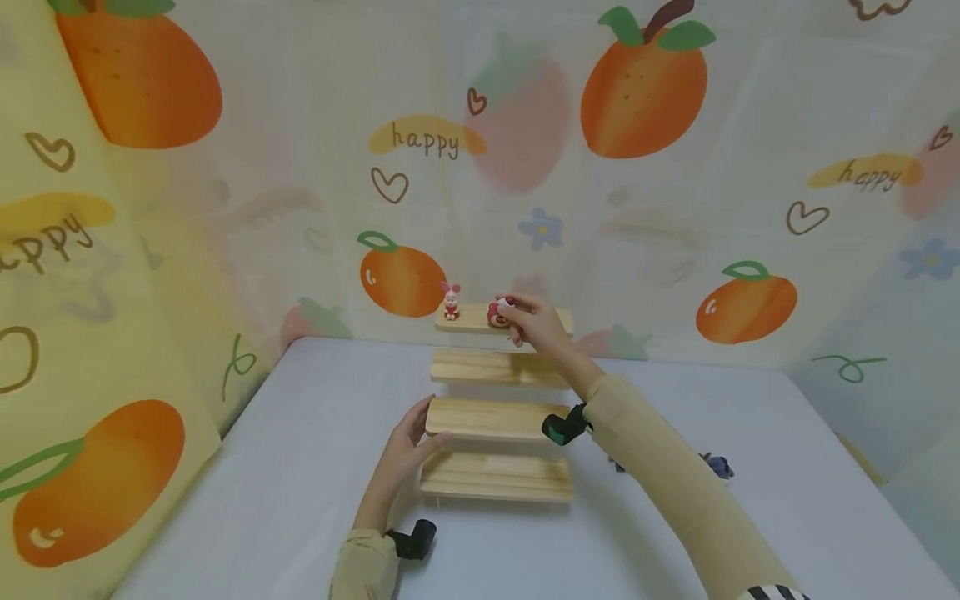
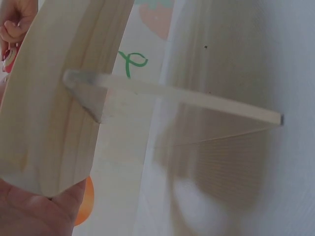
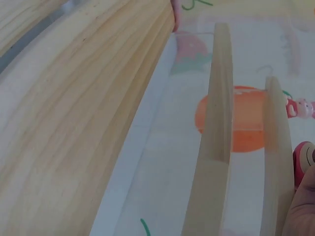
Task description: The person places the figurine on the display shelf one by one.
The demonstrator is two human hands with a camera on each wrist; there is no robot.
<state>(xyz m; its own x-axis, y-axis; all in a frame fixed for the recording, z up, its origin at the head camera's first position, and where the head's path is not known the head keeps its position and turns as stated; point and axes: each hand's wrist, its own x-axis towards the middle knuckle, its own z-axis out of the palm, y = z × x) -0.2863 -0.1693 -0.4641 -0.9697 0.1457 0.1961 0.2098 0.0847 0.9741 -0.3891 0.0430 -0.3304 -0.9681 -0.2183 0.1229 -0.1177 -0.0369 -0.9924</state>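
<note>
A tiered wooden display shelf [image 1: 498, 419] stands on the white table, its steps rising toward the back. My left hand [image 1: 408, 442] grips the left end of the second board from the bottom, thumb at the front edge. At the top board [image 1: 472, 317], my right hand [image 1: 536, 323] holds a small red and white figurine [image 1: 497, 312] by its right side; its base is at the board, partly hidden by the fingers. Left of it on the same board sits a pink-eared figurine [image 1: 451, 302]. The right wrist view catches the red figurine [image 3: 302, 160] at its edge.
A dark bluish object [image 1: 717, 465] lies on the table right of the shelf, partly behind my right forearm; another dark bit [image 1: 617, 465] shows beside the sleeve. A printed fruit-pattern cloth [image 1: 525, 225] hangs behind the table and along its left side.
</note>
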